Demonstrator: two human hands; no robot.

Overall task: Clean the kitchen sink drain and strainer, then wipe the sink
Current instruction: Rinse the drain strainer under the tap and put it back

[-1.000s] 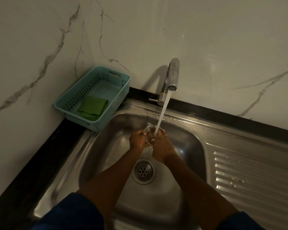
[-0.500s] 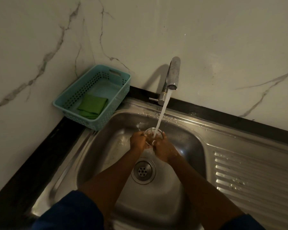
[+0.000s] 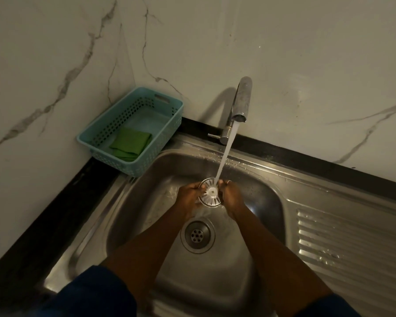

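Item: strainer (image 3: 210, 192), held w/ slotted face up under tap (image 3: 241, 104) stream so water flushes thru.
L hand (image 3: 190, 197) & R hand (image 3: 232, 197) pinch opposite rims (centre left clear).
Loc: above drain (image 3: 197, 234) in sink (image 3: 268, 200).
Green cloth (image 3: 130, 145) in basket (image 3: 144, 97), likely for wiping.

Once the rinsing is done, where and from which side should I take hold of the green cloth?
Probably from straight above: the green cloth lies folded flat on the basket floor, and the walls block a sideways reach. Pinch its edge facing the bare far end, where fingers have room. The left hand and right hand grip the strainer now.
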